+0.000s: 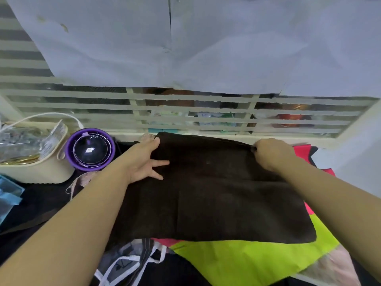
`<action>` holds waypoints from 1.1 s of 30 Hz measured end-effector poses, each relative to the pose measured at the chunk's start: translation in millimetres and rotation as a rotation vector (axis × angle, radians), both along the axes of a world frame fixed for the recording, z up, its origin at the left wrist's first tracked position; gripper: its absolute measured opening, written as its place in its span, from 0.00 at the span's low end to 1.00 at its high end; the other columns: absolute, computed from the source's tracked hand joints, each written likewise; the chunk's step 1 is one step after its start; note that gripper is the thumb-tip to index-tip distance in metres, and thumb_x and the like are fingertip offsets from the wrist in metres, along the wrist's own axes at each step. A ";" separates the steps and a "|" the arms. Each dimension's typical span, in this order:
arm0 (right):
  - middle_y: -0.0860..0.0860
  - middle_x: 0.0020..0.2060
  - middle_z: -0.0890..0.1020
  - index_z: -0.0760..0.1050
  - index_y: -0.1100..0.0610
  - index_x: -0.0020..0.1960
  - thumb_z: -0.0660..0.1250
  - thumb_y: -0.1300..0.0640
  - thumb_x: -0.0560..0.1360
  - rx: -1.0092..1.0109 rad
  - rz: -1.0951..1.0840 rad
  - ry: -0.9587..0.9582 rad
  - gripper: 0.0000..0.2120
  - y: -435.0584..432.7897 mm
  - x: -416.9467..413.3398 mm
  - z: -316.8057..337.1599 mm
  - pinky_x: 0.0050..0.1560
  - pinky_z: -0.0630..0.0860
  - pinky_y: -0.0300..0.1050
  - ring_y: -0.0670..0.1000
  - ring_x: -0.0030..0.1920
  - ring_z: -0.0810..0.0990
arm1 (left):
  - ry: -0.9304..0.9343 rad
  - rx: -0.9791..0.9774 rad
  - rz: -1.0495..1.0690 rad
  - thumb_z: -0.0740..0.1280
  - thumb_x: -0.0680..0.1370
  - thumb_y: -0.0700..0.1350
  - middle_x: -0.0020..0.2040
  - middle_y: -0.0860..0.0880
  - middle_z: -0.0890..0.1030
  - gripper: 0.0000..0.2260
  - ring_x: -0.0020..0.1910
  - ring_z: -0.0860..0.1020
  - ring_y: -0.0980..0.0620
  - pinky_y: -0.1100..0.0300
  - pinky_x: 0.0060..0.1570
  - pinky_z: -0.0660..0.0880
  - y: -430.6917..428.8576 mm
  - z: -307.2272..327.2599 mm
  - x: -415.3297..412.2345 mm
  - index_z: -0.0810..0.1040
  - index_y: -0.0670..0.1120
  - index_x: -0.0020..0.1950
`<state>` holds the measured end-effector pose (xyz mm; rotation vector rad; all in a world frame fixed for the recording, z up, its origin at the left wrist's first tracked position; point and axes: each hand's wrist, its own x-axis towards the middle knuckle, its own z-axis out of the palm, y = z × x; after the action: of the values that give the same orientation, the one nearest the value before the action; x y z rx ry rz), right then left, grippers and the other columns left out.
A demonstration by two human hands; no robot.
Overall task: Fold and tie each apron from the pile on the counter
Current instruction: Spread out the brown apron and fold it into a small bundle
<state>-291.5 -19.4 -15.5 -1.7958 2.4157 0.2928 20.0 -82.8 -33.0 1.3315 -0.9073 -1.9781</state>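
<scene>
A dark brown apron [210,193] lies spread flat on top of the pile, folded into a wide rectangle. My left hand [144,162] holds its far left corner, thumb over the edge and fingers spread on the cloth. My right hand [270,153] pinches the far right corner with closed fingers. Under it lie other aprons: a lime green one [247,259], a pink-red one [303,151] and a grey one with white straps [127,263] at the near edge.
A purple round container with a dark domed lid [90,149] stands at the left, beside a cream basket [37,168] of packets. A blue item [8,195] sits at the far left. A slatted window [185,112] runs along the back; a pale wall [354,157] closes the right.
</scene>
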 end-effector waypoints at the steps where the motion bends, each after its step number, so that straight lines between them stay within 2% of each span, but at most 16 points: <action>1: 0.58 0.51 0.81 0.75 0.59 0.60 0.58 0.59 0.79 0.046 -0.054 -0.085 0.13 4.9 -0.3 3.2 0.43 0.77 0.44 0.58 0.47 0.82 | -0.001 -0.012 -0.006 0.59 0.82 0.50 0.79 0.54 0.48 0.29 0.69 0.68 0.35 0.23 0.60 0.60 1.3 -1.3 1.5 0.48 0.59 0.78; 3: 0.59 0.58 0.79 0.73 0.60 0.65 0.57 0.55 0.81 0.047 -0.169 -0.371 0.16 10.5 0.0 8.7 0.42 0.77 0.36 0.59 0.51 0.82 | -0.011 -0.046 -0.024 0.59 0.81 0.51 0.79 0.53 0.51 0.24 0.71 0.63 0.34 0.23 0.62 0.57 6.6 2.5 2.3 0.56 0.57 0.77; 4: 0.57 0.64 0.75 0.72 0.59 0.67 0.55 0.52 0.82 -0.002 -0.254 -0.528 0.17 14.3 1.9 12.4 0.53 0.76 0.37 0.60 0.53 0.81 | -0.007 -0.076 -0.038 0.59 0.81 0.51 0.78 0.52 0.53 0.19 0.72 0.62 0.34 0.24 0.63 0.56 9.8 6.0 2.1 0.64 0.55 0.72; 6: 0.55 0.67 0.70 0.71 0.52 0.66 0.52 0.55 0.83 -0.098 -0.393 -0.849 0.15 29.4 7.6 16.9 0.51 0.80 0.54 0.62 0.52 0.80 | -0.023 -0.134 -0.072 0.59 0.81 0.52 0.77 0.52 0.57 0.08 0.73 0.59 0.35 0.25 0.65 0.53 16.9 9.4 2.8 0.71 0.57 0.60; 7: 0.57 0.64 0.72 0.72 0.51 0.63 0.52 0.57 0.83 -0.186 -0.460 -0.956 0.14 36.0 6.9 15.8 0.51 0.79 0.60 0.62 0.52 0.78 | -0.030 -0.151 -0.074 0.60 0.80 0.53 0.76 0.52 0.59 0.09 0.73 0.59 0.36 0.27 0.66 0.53 19.4 7.3 4.8 0.72 0.57 0.60; 9: 0.64 0.58 0.77 0.77 0.55 0.55 0.55 0.59 0.81 -0.305 -0.379 -0.861 0.12 48.6 5.0 8.5 0.55 0.75 0.53 0.63 0.53 0.77 | -0.044 -0.192 -0.059 0.63 0.78 0.53 0.70 0.55 0.70 0.13 0.69 0.65 0.41 0.36 0.64 0.63 27.8 1.6 9.8 0.75 0.56 0.62; 11: 0.63 0.58 0.77 0.80 0.63 0.51 0.59 0.60 0.79 -0.385 -0.274 -0.687 0.12 63.8 3.1 -2.6 0.55 0.67 0.45 0.61 0.61 0.73 | -0.043 -0.220 -0.040 0.62 0.79 0.49 0.52 0.58 0.82 0.09 0.59 0.72 0.49 0.52 0.52 0.70 38.9 -2.5 15.1 0.82 0.56 0.48; 13: 0.57 0.69 0.70 0.82 0.57 0.54 0.61 0.57 0.77 -0.358 -0.239 -0.485 0.12 81.5 3.3 -15.9 0.71 0.57 0.55 0.60 0.73 0.59 | -0.069 -0.227 -0.059 0.63 0.78 0.48 0.43 0.60 0.84 0.12 0.55 0.74 0.53 0.55 0.54 0.68 44.8 -13.0 23.6 0.84 0.56 0.41; 15: 0.51 0.74 0.62 0.80 0.48 0.60 0.62 0.54 0.77 -0.216 -0.172 -0.194 0.14 102.6 8.9 -32.3 0.69 0.42 0.71 0.62 0.76 0.45 | -0.072 -0.207 -0.054 0.63 0.77 0.47 0.45 0.58 0.84 0.08 0.58 0.74 0.53 0.54 0.61 0.65 47.4 -24.7 30.7 0.83 0.52 0.46; 18: 0.50 0.73 0.65 0.80 0.44 0.58 0.62 0.51 0.76 -0.065 0.034 0.120 0.14 127.9 24.8 -49.9 0.61 0.24 0.72 0.63 0.76 0.40 | -0.070 -0.156 0.067 0.64 0.79 0.47 0.48 0.55 0.82 0.13 0.58 0.75 0.54 0.55 0.64 0.66 48.1 -32.3 31.6 0.75 0.48 0.62; 19: 0.49 0.71 0.68 0.80 0.44 0.57 0.62 0.51 0.76 -0.022 0.067 0.139 0.13 131.8 27.3 -55.5 0.60 0.22 0.70 0.62 0.76 0.43 | -0.097 -0.160 0.102 0.64 0.79 0.48 0.48 0.54 0.82 0.12 0.55 0.76 0.55 0.54 0.65 0.66 46.4 -35.4 30.0 0.76 0.46 0.61; 22: 0.50 0.51 0.80 0.82 0.52 0.50 0.65 0.58 0.72 -0.039 0.125 0.126 0.10 138.6 32.5 -71.4 0.67 0.34 0.67 0.60 0.67 0.67 | -0.272 -0.206 0.173 0.64 0.79 0.48 0.55 0.49 0.77 0.06 0.52 0.74 0.53 0.50 0.62 0.72 44.3 -33.9 21.4 0.77 0.50 0.43; 24: 0.52 0.38 0.80 0.79 0.56 0.42 0.68 0.64 0.65 -0.146 0.163 0.096 0.08 138.9 31.6 -77.7 0.68 0.51 0.67 0.61 0.51 0.77 | -0.364 -0.222 0.193 0.66 0.78 0.47 0.60 0.46 0.75 0.03 0.55 0.73 0.51 0.51 0.52 0.77 41.9 -34.1 15.8 0.77 0.48 0.48; 27: 0.52 0.37 0.79 0.68 0.53 0.40 0.66 0.65 0.63 -0.134 0.198 0.003 0.11 137.9 31.3 -79.8 0.63 0.65 0.58 0.59 0.44 0.78 | -0.461 -0.261 0.029 0.69 0.74 0.39 0.65 0.45 0.70 0.17 0.57 0.74 0.47 0.55 0.40 0.78 39.3 -38.4 10.8 0.73 0.50 0.61; 29: 0.50 0.31 0.76 0.62 0.52 0.37 0.67 0.64 0.58 -0.228 0.275 -0.005 0.16 137.6 31.0 -77.9 0.56 0.69 0.54 0.57 0.36 0.78 | -0.523 -0.336 -0.028 0.66 0.72 0.33 0.67 0.45 0.67 0.24 0.52 0.76 0.47 0.55 0.40 0.77 38.3 -40.6 9.5 0.73 0.55 0.63; 33: 0.47 0.25 0.72 0.60 0.50 0.34 0.60 0.62 0.54 -0.373 0.371 0.036 0.13 144.7 31.2 -76.5 0.48 0.64 0.49 0.54 0.28 0.74 | -0.618 -0.537 0.064 0.61 0.73 0.27 0.68 0.47 0.68 0.26 0.49 0.77 0.48 0.65 0.33 0.71 42.9 -41.0 14.0 0.75 0.50 0.65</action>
<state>-260.3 125.2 -92.1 -2.4182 2.2592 -0.1076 33.9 -40.0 -74.0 1.6190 -1.5195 -1.1378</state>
